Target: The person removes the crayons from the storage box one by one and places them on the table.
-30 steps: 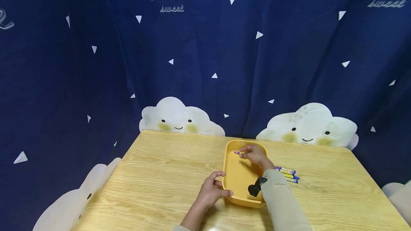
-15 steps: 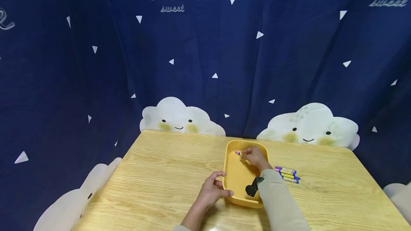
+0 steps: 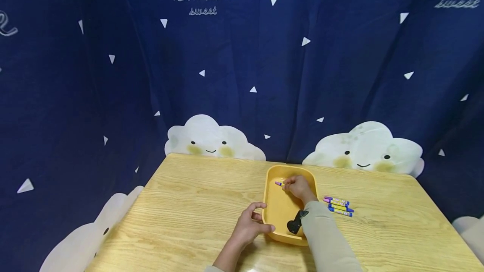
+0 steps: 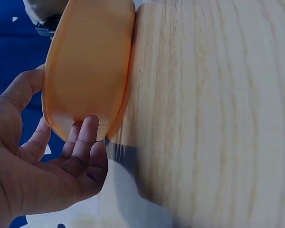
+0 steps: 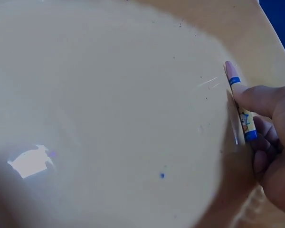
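Observation:
A yellow plastic tray (image 3: 281,213) stands on the wooden table, its inside facing up. My left hand (image 3: 247,226) holds the tray's near left corner, the thumb over the near rim and the fingers along the left side. In the left wrist view several fingertips (image 4: 89,126) lie against the tray's outer wall (image 4: 88,61). Inside the tray, near its far end, my right hand (image 3: 298,187) pinches a crayon (image 5: 247,124) with a pale purple tip and a yellow wrapper with blue bands. The crayon lies close over the tray floor, its tip pointing left in the head view.
Right of the tray, several yellow-wrapped crayons (image 3: 338,207) with purple, pink and blue ends lie together on the table (image 3: 204,205). A dark blue curtain (image 3: 227,53) with clouds hangs behind the table's far edge. Small colour specks dot the tray floor.
My right hand has shifted slightly toward the near side of the tray, the crayon moving with it. My left hand stays at the tray's corner.

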A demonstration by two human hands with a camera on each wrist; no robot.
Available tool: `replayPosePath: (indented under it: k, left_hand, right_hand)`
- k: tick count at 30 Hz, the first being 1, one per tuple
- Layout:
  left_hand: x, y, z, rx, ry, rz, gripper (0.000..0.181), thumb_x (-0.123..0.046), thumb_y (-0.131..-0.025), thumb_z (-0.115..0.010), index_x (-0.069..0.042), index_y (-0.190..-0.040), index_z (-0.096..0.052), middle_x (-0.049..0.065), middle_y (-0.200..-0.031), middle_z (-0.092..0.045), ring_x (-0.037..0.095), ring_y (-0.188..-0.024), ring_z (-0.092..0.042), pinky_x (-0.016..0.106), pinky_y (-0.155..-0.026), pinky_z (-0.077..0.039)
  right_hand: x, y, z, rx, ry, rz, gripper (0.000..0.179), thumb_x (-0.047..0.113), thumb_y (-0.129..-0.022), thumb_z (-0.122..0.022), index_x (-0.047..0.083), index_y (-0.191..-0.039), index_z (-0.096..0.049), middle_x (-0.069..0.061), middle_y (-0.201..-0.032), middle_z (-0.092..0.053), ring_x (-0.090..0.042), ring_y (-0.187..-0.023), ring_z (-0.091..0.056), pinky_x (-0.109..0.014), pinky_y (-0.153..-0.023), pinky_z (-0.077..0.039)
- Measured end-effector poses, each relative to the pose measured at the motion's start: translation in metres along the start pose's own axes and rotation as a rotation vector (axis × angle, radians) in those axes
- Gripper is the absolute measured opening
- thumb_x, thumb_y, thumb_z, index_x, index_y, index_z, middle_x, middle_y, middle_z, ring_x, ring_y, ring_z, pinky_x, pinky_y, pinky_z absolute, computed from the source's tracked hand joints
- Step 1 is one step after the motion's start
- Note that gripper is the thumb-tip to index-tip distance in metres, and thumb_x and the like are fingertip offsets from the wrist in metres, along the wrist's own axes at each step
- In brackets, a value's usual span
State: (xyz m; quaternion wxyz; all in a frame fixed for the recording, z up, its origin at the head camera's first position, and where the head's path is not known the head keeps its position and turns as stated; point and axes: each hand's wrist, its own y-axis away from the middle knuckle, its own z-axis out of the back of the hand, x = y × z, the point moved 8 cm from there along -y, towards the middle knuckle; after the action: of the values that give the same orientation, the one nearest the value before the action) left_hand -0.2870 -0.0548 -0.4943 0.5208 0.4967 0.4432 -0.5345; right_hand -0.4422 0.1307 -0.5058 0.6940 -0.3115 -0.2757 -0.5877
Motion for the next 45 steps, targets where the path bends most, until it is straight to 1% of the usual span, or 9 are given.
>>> replayPosePath:
  k: [7,14,21,23,27,30,37,40,45]
  left_hand:
    - [0.001,0.001,-0.002,0.001,-0.002,0.005,0.061,0.0,-0.059,-0.083,-0.01,-0.114,-0.058,0.012,-0.085,-0.05,0.019,-0.074,-0.046,0.03,-0.056,-0.04]
    - [0.002,0.0,-0.003,0.008,-0.005,0.019,0.058,0.003,-0.062,-0.081,-0.011,-0.113,-0.059,0.017,-0.087,-0.051,0.02,-0.074,-0.046,0.03,-0.056,-0.039]
    - [0.003,0.001,-0.005,0.021,-0.004,0.024,0.061,0.001,-0.062,-0.082,-0.01,-0.117,-0.057,0.013,-0.087,-0.051,0.02,-0.075,-0.047,0.029,-0.057,-0.04]
    - [0.004,0.001,-0.005,0.027,-0.005,0.024,0.062,0.0,-0.062,-0.083,-0.01,-0.118,-0.057,0.013,-0.087,-0.051,0.02,-0.074,-0.048,0.029,-0.057,-0.041]
    - [0.007,0.001,-0.007,0.048,0.0,0.031,0.063,-0.003,-0.062,-0.084,-0.01,-0.118,-0.057,0.011,-0.086,-0.051,0.019,-0.073,-0.048,0.029,-0.056,-0.041]
    - [0.007,0.001,-0.007,0.059,0.002,0.029,0.063,-0.005,-0.062,-0.085,-0.01,-0.119,-0.057,0.011,-0.086,-0.05,0.018,-0.074,-0.048,0.029,-0.056,-0.041]
    - [0.006,0.001,-0.004,0.054,-0.003,0.01,0.063,-0.006,-0.062,-0.084,-0.011,-0.119,-0.057,0.01,-0.088,-0.049,0.019,-0.077,-0.048,0.03,-0.059,-0.042]
    - [0.006,0.001,-0.005,0.057,-0.001,0.011,0.063,-0.006,-0.063,-0.084,-0.011,-0.119,-0.056,0.01,-0.088,-0.05,0.019,-0.076,-0.048,0.03,-0.059,-0.042]
    - [0.004,0.001,-0.005,0.072,-0.003,0.027,0.064,-0.008,-0.065,-0.084,-0.011,-0.121,-0.054,0.011,-0.092,-0.048,0.02,-0.078,-0.048,0.03,-0.06,-0.043]
  right_hand:
    - [-0.004,0.003,0.003,-0.009,0.02,-0.04,0.012,0.003,-0.071,-0.075,-0.005,-0.078,-0.069,-0.006,-0.07,-0.062,-0.019,-0.068,-0.052,-0.029,-0.064,-0.042]
    - [-0.007,0.006,0.008,-0.06,0.064,-0.094,0.014,0.008,-0.068,-0.078,0.0,-0.076,-0.07,-0.005,-0.071,-0.064,-0.021,-0.069,-0.054,-0.03,-0.065,-0.043]
    - [-0.011,0.01,0.009,-0.063,0.067,-0.125,0.012,0.01,-0.072,-0.077,0.001,-0.078,-0.073,-0.005,-0.075,-0.066,-0.023,-0.074,-0.056,-0.034,-0.072,-0.044]
    - [-0.012,0.011,0.009,-0.064,0.051,-0.121,0.011,0.01,-0.073,-0.077,0.001,-0.078,-0.072,-0.005,-0.074,-0.066,-0.021,-0.072,-0.055,-0.033,-0.07,-0.044]
    - [-0.013,0.012,0.008,-0.028,-0.006,-0.129,0.011,0.008,-0.074,-0.074,-0.002,-0.078,-0.071,-0.005,-0.07,-0.063,-0.017,-0.062,-0.053,-0.027,-0.057,-0.044]
    - [-0.01,0.013,0.008,0.032,-0.03,-0.114,0.01,0.005,-0.075,-0.07,-0.003,-0.08,-0.07,-0.006,-0.072,-0.063,-0.015,-0.058,-0.051,-0.026,-0.053,-0.043]
    - [0.016,0.014,0.013,0.175,-0.01,0.006,0.008,0.006,-0.079,-0.069,-0.001,-0.078,-0.07,-0.005,-0.077,-0.065,-0.014,-0.065,-0.049,-0.027,-0.058,-0.042]
    - [0.031,0.014,0.021,0.179,0.021,0.079,0.008,0.008,-0.08,-0.069,0.0,-0.078,-0.071,-0.005,-0.076,-0.066,-0.013,-0.067,-0.051,-0.028,-0.062,-0.043]
    - [0.047,0.013,0.034,0.171,0.024,0.106,0.008,0.008,-0.08,-0.07,0.001,-0.081,-0.071,-0.004,-0.076,-0.065,-0.016,-0.069,-0.053,-0.031,-0.065,-0.045]
